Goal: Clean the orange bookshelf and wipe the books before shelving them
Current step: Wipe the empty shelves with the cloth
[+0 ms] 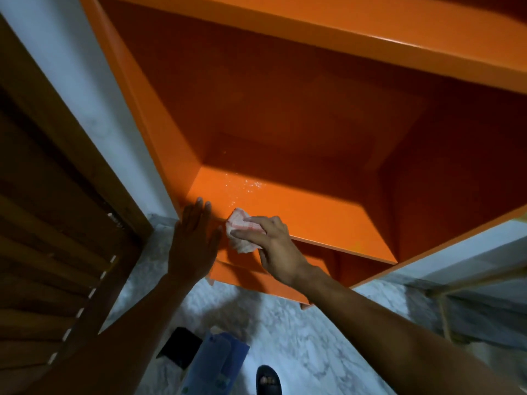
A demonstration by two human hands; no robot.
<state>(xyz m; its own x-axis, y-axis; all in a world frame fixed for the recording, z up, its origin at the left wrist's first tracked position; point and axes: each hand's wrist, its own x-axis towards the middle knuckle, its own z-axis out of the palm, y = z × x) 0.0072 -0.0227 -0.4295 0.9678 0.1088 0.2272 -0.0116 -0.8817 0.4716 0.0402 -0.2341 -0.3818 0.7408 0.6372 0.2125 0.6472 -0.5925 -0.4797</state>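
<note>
Head view. The orange bookshelf [285,109] fills the upper and middle frame, seen from above and in front; its compartments hold no books in this view. A lower shelf board [299,212] runs from the left side panel toward the right, lit along its front half, shadowed at the back. Small white specks [245,185] lie scattered on the board near its back left corner.

The left hand [192,238] is flat, fingers straight and close together, palm pressed against the front left corner of the shelf board where it meets the left side panel. It holds nothing.

The right hand [265,240] has its fingers curled over a crumpled pink-and-white cloth [241,229], gripping it at the front edge of the same board, just right of the left hand. The cloth touches the board's front edge; part of it hangs below the edge. The two hands are near each other but apart.

Below the board a further orange shelf level and the base of the bookshelf are partly visible, behind the right forearm.

The floor [299,337] is pale marbled tile. On it, at the bottom of the frame: a blue item [211,363], blurred, kind cannot be told; a dark flat object [179,347] just left of it; a foot in a dark sandal [268,380]. A brown louvred wooden door [42,223] stands at left, a white wall strip [85,81] between it and the bookshelf.
</note>
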